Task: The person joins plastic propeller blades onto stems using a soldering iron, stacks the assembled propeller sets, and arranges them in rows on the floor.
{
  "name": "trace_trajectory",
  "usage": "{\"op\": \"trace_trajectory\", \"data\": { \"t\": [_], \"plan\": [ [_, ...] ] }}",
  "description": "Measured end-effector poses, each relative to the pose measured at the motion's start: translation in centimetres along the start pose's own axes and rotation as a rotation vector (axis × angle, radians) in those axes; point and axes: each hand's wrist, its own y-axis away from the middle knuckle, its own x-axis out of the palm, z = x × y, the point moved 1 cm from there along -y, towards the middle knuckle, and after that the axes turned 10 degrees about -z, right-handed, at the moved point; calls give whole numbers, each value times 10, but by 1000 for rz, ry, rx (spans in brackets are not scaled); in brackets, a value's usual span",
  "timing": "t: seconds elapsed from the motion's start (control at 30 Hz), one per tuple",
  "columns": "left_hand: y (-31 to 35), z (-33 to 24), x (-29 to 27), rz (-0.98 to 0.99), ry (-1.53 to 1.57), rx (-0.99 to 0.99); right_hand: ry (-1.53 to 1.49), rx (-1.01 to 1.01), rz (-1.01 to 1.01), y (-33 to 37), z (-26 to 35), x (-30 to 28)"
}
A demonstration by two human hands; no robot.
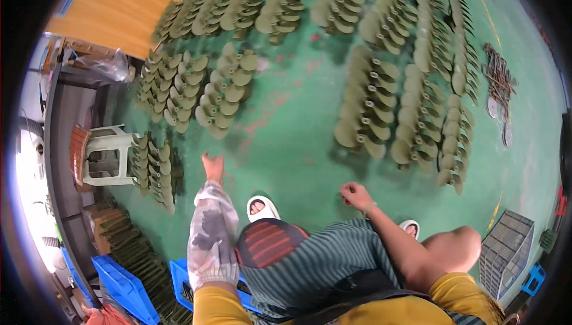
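My left hand (213, 166) reaches out over the green floor, its fingers slightly apart and nothing in them. A patterned sleeve covers that forearm. Nearest to it, on the left, stand rows of olive-green propeller-like bladed parts (159, 167). My right hand (356, 196) hangs above the floor with its fingers curled in; no object shows in it. Beyond it is a longer row of the same olive-green bladed parts (347, 133), set close together with round hubs along the middle. Neither hand touches any of them.
More bladed rows (280, 12) stretch across the far floor. At left are a white plastic stool (113, 140), an orange-brown board (116, 9) and blue crates (125, 286). Rusty rods (499, 78) lie far right; a grey crate (506, 250) stands near right.
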Motion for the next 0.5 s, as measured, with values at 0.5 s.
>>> {"op": "trace_trajectory", "data": {
  "t": [0.5],
  "plan": [
    [-57, -28, 110, 551, 871, 265, 91, 212, -67, 22, 26, 65]
  ]
}}
